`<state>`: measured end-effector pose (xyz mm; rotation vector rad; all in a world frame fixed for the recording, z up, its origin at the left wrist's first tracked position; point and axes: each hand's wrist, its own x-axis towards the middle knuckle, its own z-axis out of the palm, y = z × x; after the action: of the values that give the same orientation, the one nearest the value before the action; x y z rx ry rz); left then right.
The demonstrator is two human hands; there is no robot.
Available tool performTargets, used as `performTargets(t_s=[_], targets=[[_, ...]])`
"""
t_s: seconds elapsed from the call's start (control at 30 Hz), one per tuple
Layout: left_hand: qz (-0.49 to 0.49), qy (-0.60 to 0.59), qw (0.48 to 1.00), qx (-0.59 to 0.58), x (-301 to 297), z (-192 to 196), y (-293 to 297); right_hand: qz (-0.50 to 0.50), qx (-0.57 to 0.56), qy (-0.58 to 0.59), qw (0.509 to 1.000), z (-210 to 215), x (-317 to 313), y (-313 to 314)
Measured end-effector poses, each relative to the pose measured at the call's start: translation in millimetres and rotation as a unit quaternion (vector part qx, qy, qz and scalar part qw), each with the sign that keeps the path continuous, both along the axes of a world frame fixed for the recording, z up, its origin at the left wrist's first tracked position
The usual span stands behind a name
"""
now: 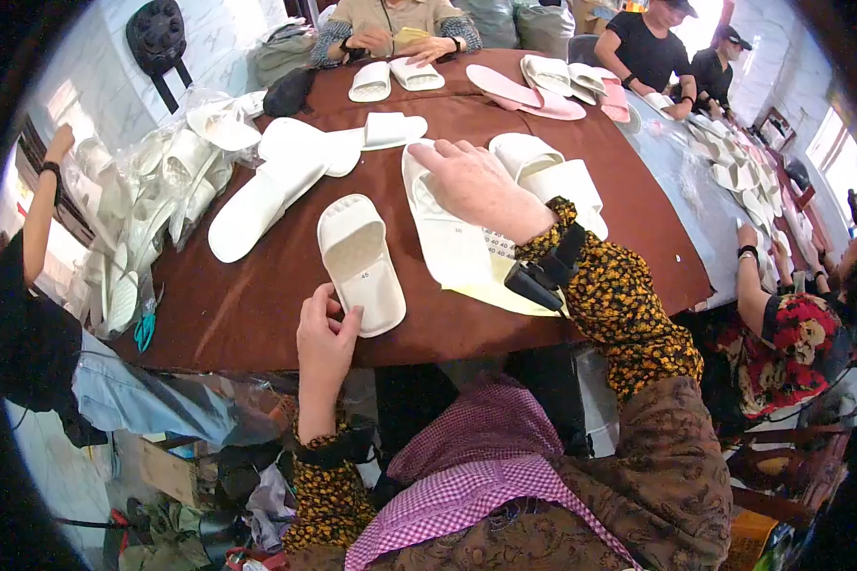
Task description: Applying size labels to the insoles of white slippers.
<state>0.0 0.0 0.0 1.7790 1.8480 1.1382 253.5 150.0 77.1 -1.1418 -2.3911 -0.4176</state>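
Observation:
In front of me, a white slipper [362, 271] lies on the brown-covered table, its toe pointing away and a small printed mark on its insole. My left hand [326, 333] is at its heel, thumb over the rim and the other fingers curled at its left side. My right hand [476, 186] rests over another white slipper [438, 238], fingers stretched across its toe end; the palm hides its strap. Beneath my right wrist is a sheet of printed stickers [495, 249] on yellow backing paper [509, 297]. A dark band with a black device [543, 276] is strapped to that wrist.
More white slippers [267, 195] lie at the left, with another pair [552, 176] right of my hand. Bagged slippers [176, 167] crowd the left edge. Pink slippers [519, 92] lie farther back. Several people sit around; one person's hands [419, 48] are across the table [628, 228].

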Motion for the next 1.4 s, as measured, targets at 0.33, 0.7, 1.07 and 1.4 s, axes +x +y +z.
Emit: performTargets(t_s=[0.33, 0.7, 1.07, 1.4], targets=[[-0.121, 0.13, 0.982, 0.064, -25, 51, 41, 0.089, -0.251, 0.118, 0.957, 25, 20, -37], [-0.259, 0.189, 0.946, -0.053, -50, 20, 150, 0.096, -0.328, -0.004, 0.94, 15, 54, -52], [-0.152, 0.189, 0.968, -0.067, -49, 42, 116, 0.093, -0.422, -0.034, 0.901, -2, 73, -46], [-0.02, 0.237, 0.97, -0.042, -27, 45, 51, 0.098, -0.44, 0.339, 0.825, 10, 69, -51]])
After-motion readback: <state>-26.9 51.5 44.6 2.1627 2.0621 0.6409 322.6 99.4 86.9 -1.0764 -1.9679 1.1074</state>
